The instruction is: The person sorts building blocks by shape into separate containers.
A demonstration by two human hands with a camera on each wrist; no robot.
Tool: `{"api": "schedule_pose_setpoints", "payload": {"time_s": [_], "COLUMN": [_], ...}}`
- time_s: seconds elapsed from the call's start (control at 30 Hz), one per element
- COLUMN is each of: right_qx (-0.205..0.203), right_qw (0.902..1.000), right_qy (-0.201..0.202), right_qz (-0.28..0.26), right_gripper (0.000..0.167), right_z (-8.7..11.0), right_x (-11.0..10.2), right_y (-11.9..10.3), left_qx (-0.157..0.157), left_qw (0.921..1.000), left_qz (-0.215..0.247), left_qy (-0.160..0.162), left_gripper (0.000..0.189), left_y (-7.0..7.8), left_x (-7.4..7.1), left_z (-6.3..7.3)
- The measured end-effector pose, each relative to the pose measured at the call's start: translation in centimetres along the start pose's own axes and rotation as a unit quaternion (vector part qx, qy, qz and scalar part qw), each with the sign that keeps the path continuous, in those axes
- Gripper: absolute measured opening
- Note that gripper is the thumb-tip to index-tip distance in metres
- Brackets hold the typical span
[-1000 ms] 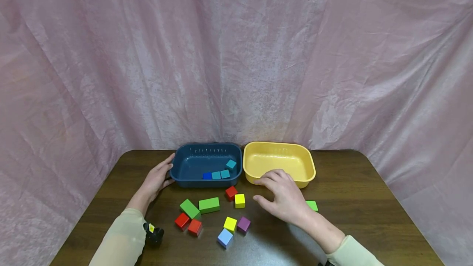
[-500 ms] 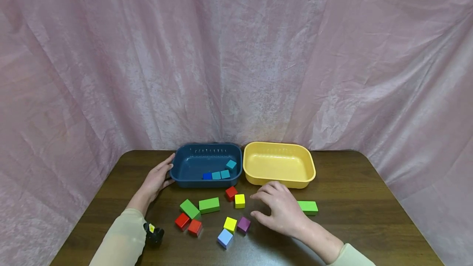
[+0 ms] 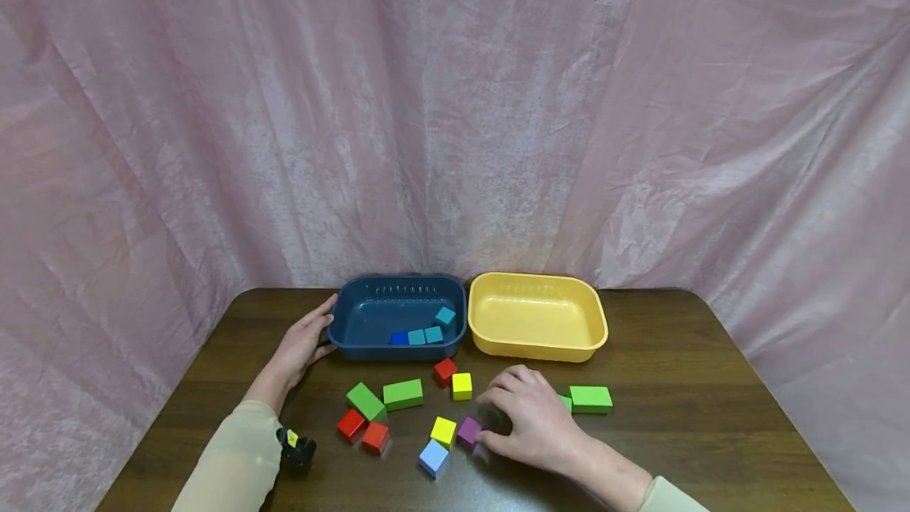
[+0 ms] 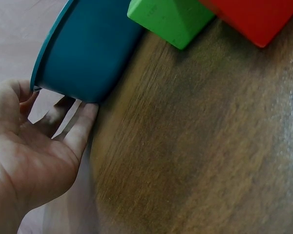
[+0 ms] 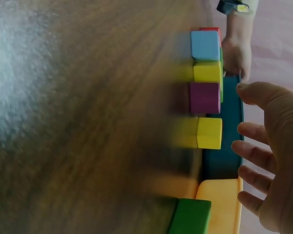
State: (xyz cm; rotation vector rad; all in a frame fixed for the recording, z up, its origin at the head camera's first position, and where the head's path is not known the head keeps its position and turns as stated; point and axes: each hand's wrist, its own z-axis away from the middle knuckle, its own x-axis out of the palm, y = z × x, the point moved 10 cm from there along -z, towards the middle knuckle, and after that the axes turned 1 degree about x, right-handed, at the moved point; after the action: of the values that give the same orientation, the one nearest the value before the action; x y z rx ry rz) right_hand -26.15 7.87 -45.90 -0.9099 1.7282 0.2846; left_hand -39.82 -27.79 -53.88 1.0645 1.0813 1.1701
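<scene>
My left hand (image 3: pixel 300 348) rests against the outside left end of a dark blue basin (image 3: pixel 400 354); in the left wrist view its fingers touch the basin's wall and rim. My right hand (image 3: pixel 533 421) hovers palm down over the table, fingers apart, holding nothing. A purple cube (image 3: pixel 468 431) lies just beyond its thumb tip; the right wrist view has this purple cube (image 5: pixel 205 98) apart from the fingers. Beside it are a yellow cube (image 3: pixel 443 432) and a light blue cube (image 3: pixel 433 458). Another yellow cube (image 3: pixel 461 386) and a red cube (image 3: pixel 445 371) sit farther back.
To the right stands a yellow basin (image 3: pixel 538 352). The blue basin holds several blue and teal cubes (image 3: pixel 415 336). Two green blocks (image 3: pixel 403 394) and two red cubes (image 3: pixel 375 438) lie left. Another green block (image 3: pixel 591 399) is at right, a green piece beside it partly hidden by my hand.
My right hand has drawn back from in front of the yellow basin, toward the near left, to the purple cube. More green shows behind it. My left hand has not moved.
</scene>
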Motion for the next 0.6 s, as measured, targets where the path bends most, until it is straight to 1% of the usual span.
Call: {"api": "schedule_pose_setpoints", "payload": {"time_s": [0.13,0.4,0.6], "right_qx": [0.004,0.042,0.037], "right_qw": [0.9999,0.9975,0.9978], "right_qy": [-0.008,-0.057,-0.054], "right_qz": [0.007,0.001,0.012], "right_gripper": [0.039,0.04,0.039], "right_z": [0.1,0.3,0.3], "right_x": [0.6,2.0,2.4], "right_y": [0.0,0.6,0.2], "left_qx": [0.002,0.001,-0.003], "left_qw": [1.0,1.0,1.0], "left_qz": [0.0,0.002,0.009], "left_qy": [-0.002,-0.002,-0.001], "left_gripper": [0.054,0.054,0.054], "left_y": [0.1,0.1,0.0], "left_x": [0.1,0.1,0.0], "left_z": [-0.1,-0.2,-0.2]}}
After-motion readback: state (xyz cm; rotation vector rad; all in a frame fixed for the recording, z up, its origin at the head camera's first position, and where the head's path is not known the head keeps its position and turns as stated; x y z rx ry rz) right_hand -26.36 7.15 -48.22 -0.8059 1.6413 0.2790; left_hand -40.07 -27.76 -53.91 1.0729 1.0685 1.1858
